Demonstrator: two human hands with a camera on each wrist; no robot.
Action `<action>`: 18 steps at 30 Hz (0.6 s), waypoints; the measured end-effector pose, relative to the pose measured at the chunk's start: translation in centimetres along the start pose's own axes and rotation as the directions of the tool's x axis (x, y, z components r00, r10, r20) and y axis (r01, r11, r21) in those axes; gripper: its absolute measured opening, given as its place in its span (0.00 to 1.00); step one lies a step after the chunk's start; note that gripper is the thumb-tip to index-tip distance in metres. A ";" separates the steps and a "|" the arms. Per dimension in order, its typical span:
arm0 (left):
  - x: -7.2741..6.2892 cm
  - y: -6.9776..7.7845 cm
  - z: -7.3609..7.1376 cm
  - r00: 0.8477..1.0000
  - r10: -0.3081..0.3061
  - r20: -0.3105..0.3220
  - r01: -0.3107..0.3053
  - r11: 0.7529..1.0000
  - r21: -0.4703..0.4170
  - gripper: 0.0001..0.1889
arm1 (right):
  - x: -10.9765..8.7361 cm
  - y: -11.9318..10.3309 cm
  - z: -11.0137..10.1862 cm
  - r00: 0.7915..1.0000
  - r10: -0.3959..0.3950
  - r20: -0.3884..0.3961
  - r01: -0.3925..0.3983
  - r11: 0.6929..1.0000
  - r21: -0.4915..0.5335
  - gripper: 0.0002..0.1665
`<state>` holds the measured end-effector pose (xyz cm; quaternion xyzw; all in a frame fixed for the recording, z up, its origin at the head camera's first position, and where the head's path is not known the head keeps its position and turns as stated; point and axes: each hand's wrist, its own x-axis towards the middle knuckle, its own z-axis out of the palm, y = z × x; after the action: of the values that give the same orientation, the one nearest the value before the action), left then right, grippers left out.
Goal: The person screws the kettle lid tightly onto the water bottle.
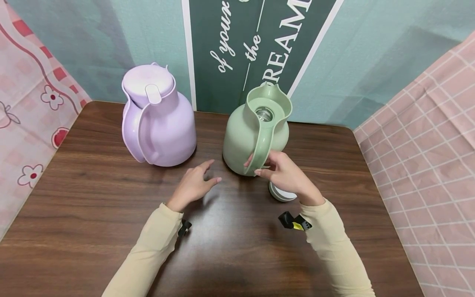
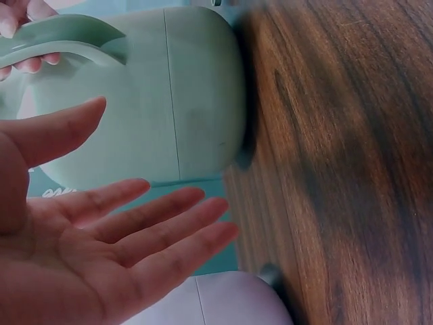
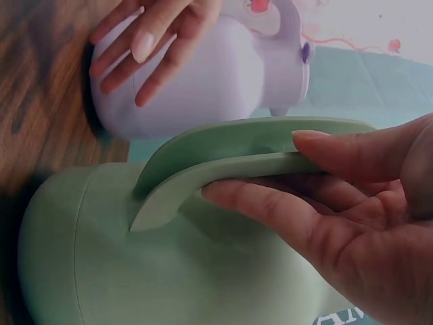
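Note:
A green vacuum jug (image 1: 237, 136) stands upright on the table, its top uncovered and a round silvery opening showing inside the collar. My right hand (image 1: 287, 173) holds its handle (image 3: 223, 170), the thumb on one side and fingers passing behind it. Between the two jugs, my left hand (image 1: 193, 185) hovers with fingers extended, palm facing the green jug, nothing in it. To the left stands a purple vacuum jug (image 1: 168, 132) with its lid on. Partly hidden under my right hand lies a round pale lid (image 1: 283, 195).
The brown wooden table (image 1: 92, 206) meets a teal cloth backdrop (image 1: 156, 33) with a dark lettered panel behind the jugs. Pink patterned cloths hang at the left and right sides. Small black cameras (image 1: 295, 221) sit at both wrists.

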<state>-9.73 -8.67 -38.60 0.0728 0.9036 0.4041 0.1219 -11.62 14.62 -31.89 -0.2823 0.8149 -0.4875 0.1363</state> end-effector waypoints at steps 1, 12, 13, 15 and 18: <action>0.1 0.0 0.0 1.000 -0.004 0.002 0.004 1.000 0.000 0.32 | 0.0 -0.1 0.1 1.000 -0.007 0.003 0.007 1.000 -0.001 0.14; 0.8 0.1 0.1 1.000 -0.022 0.005 0.022 0.999 -0.023 0.33 | -0.4 -0.5 1.2 0.997 -0.057 0.057 0.057 0.998 0.004 0.14; 0.8 0.1 0.1 1.000 -0.024 0.003 0.024 0.999 -0.026 0.33 | -0.4 -0.6 1.3 0.996 -0.061 0.063 0.061 0.998 0.005 0.14; 1.0 0.0 0.1 1.000 -0.026 -0.001 0.026 0.999 -0.035 0.34 | -0.5 -0.7 1.4 0.995 -0.066 0.070 0.066 0.998 0.008 0.15; 1.1 -0.1 0.1 1.000 -0.027 -0.008 0.026 0.999 -0.046 0.34 | -0.6 -0.8 1.7 0.994 -0.079 0.081 0.078 0.997 0.014 0.15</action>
<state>-10.74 -8.38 -38.91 0.0562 0.8955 0.4235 0.1249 -10.02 13.44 -32.05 -0.3331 0.7942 -0.4851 0.1518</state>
